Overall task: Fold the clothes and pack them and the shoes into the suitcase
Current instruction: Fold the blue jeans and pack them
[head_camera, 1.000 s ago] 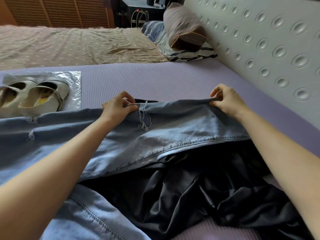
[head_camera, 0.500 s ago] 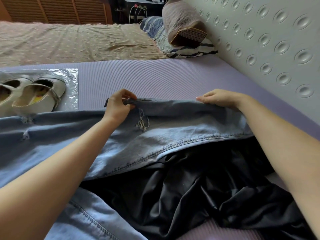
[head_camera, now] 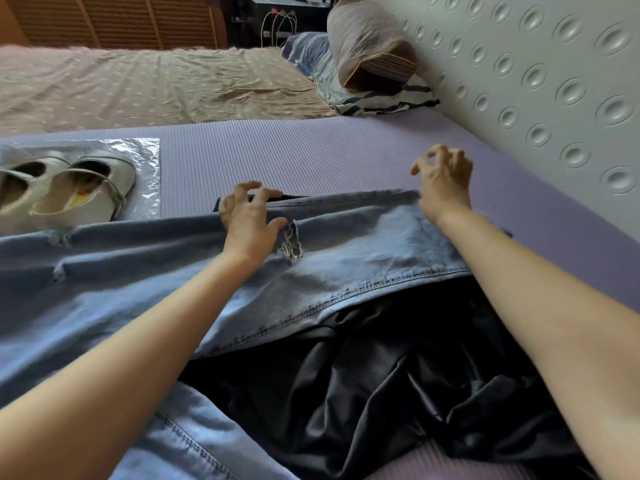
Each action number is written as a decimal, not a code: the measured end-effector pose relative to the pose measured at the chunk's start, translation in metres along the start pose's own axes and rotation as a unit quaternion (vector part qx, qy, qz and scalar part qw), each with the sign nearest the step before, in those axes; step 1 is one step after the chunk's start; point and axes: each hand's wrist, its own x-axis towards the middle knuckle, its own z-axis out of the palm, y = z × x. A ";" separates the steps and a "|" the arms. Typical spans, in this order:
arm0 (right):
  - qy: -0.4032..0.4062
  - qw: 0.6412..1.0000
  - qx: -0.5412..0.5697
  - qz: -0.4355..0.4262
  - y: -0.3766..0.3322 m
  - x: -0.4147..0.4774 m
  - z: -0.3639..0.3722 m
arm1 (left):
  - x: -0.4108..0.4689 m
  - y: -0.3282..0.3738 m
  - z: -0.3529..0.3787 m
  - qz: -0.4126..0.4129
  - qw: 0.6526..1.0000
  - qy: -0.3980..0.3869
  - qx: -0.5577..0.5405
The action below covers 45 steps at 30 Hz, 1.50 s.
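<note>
Since jeans point(head_camera: 346, 244) were released, L hand point(head_camera: 251, 223), R hand point(head_camera: 445, 188) fingers point(head_camera: 453, 159) hang loose, empty.

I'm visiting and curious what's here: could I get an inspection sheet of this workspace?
Surface: purple mat.
Job's things: jeans spread across the mat; black garment crumpled, partly under them; shoes on a plastic sheet, far left; suitcase not seen.
Clutter: nothing seen.
Hands: left hand on the jeans' far edge, fingers arched, grip unclear; right hand raised, loosely curled, holding nothing.
Cables: white cables, far back.
Surroundings: pillows, beige sheet, dimpled wall at right, slatted doors.
</note>
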 end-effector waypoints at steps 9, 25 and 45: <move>-0.271 0.958 0.054 0.081 0.019 -0.052 0.029 | -0.071 -0.003 0.025 0.056 0.952 -0.267 0.136; 0.007 0.918 0.219 0.330 0.082 -0.048 0.009 | -0.080 -0.014 0.035 0.076 0.962 -0.218 0.143; -0.063 0.955 0.277 0.082 0.004 -0.132 -0.026 | -0.076 0.016 -0.002 0.053 0.959 -0.277 0.013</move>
